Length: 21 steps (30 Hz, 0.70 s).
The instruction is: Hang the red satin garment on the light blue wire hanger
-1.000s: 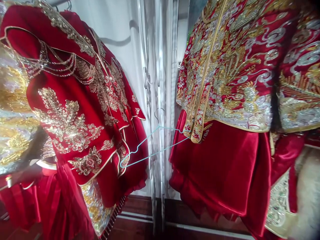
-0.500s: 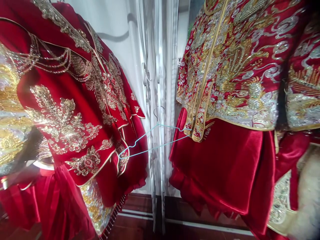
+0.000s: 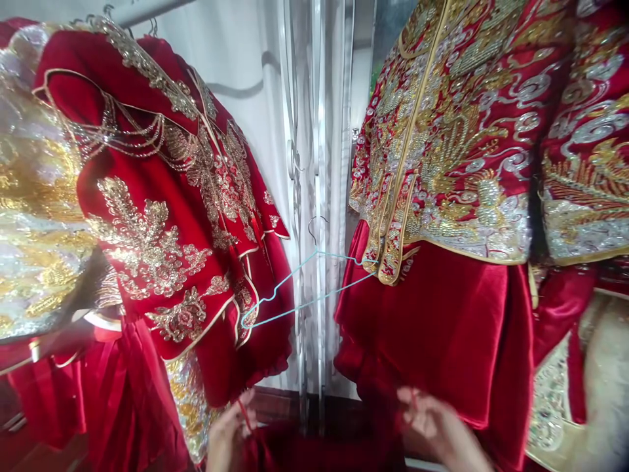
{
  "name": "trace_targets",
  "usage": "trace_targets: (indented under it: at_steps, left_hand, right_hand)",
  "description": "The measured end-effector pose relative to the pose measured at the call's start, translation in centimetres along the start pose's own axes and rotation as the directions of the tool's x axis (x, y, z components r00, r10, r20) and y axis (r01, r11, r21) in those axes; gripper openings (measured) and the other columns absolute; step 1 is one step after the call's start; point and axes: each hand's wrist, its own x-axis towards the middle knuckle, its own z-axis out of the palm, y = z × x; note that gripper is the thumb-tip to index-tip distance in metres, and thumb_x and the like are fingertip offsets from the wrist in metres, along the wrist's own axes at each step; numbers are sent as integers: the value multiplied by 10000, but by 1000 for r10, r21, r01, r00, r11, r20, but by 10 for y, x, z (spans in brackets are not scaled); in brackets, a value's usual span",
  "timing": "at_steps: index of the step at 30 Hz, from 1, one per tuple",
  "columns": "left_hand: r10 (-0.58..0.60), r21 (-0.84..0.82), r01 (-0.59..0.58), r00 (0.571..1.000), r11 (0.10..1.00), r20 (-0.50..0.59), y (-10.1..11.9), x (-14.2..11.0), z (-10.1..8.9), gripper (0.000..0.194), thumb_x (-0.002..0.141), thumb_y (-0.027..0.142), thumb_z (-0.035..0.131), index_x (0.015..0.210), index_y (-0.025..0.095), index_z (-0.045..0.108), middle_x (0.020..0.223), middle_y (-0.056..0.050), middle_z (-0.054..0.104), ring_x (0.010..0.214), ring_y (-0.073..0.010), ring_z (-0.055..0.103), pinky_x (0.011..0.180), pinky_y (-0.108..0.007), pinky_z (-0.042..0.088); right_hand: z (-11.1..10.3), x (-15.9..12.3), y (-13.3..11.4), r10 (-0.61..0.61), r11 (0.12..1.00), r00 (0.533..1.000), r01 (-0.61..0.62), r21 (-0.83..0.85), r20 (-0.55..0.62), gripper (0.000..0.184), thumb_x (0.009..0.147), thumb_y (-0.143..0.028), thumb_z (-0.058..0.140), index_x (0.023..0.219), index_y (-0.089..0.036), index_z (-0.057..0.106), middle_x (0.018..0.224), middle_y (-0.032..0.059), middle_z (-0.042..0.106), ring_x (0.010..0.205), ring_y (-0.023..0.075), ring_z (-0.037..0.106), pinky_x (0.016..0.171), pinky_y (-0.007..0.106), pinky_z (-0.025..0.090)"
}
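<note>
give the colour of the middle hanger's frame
Pale turquoise: the hanger's frame shows best in the head view.

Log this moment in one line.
left hand: holds dark red cloth | right hand: holds cloth's other side, blurred | blue hanger: bare, beyond cloth

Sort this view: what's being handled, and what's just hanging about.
Being handled:
dark red cloth, held between left hand and right hand

Hanging about:
light-blue hanger, untouched
embroidered jacket at left
embroidered jacket at right
red skirt beneath it
</note>
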Motion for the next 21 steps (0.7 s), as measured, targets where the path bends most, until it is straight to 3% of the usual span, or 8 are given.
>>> trace_targets:
  at_steps: [1, 3, 5, 6, 10, 13, 17, 21]
  left_hand:
    - [66, -85, -64, 998, 994, 18, 25, 9, 1, 409, 613, 448, 645, 920, 182, 690, 1088, -94, 649, 856, -251, 638, 660, -336, 544]
    - [209, -113, -211, 977, 971, -27, 72, 26, 3, 516, 596, 413, 667, 1064, 197, 635, 1030, -79, 677, 921, -238, 628, 730, -326, 540]
    - [356, -61, -362, 930, 930, -86, 107, 39, 10, 592, 568, 362, 696, 1123, 182, 597, 987, -75, 692, 952, -220, 618, 817, -325, 515]
    - [407, -32, -411, 910, 911, -82, 117, 45, 15, 588, 565, 342, 699, 1118, 168, 600, 983, -77, 693, 960, -214, 614, 844, -327, 502]
    - [443, -1, -443, 897, 897, -2, 121, 65, 41, 444, 585, 303, 681, 987, 116, 660, 885, -72, 709, 861, -207, 634, 788, -335, 511]
    - [458, 34, -457, 888, 889, -47, 113, 74, 53, 348, 615, 324, 653, 881, 103, 686, 744, -47, 709, 715, -191, 637, 660, -298, 521]
    - [529, 139, -512, 832, 848, -169, 124, 80, 45, 249, 623, 321, 631, 733, 107, 692, 645, -33, 690, 623, -173, 613, 590, -261, 502]
    - [558, 147, -539, 811, 829, -174, 145, 92, 26, 230, 573, 324, 654, 691, 130, 687, 629, -23, 684, 626, -183, 620, 603, -273, 515]
  right_hand:
    - [-7, 9, -17, -3, 981, 1000, 8, 196, -27, 188, 683, -346, 593, 798, -245, 704, 974, 87, 678, 572, 202, 625, 528, 339, 533]
    - [-15, 21, -53, -22, 877, 997, 55, 477, -74, 396, 572, -293, 701, 967, -310, 674, 1284, 34, 507, 710, 213, 653, 506, 279, 537]
    - [-14, 28, -82, -48, 830, 996, 84, 552, -79, 480, 562, -296, 743, 1030, -341, 643, 1369, 1, 401, 893, 242, 637, 600, 265, 558]
    - [-11, 30, -91, -60, 817, 995, 96, 568, -81, 461, 571, -310, 750, 1021, -329, 649, 1358, 10, 418, 961, 255, 614, 669, 279, 560]
    - [8, 39, -95, -100, 788, 989, 144, 599, -107, 349, 567, -349, 768, 887, -225, 706, 1096, 96, 636, 1006, 280, 589, 842, 370, 514]
    - [14, 50, -85, -119, 804, 989, 149, 576, -90, 329, 564, -369, 768, 833, -185, 718, 959, 117, 684, 921, 286, 626, 840, 417, 512]
    - [7, 68, -86, -157, 837, 984, 176, 519, -81, 359, 559, -388, 766, 850, -185, 716, 941, 107, 689, 896, 278, 635, 829, 426, 516]
    - [-7, 92, -98, -224, 871, 963, 266, 413, -148, 439, 518, -392, 779, 905, -198, 700, 1011, 83, 667, 950, 277, 615, 911, 447, 455]
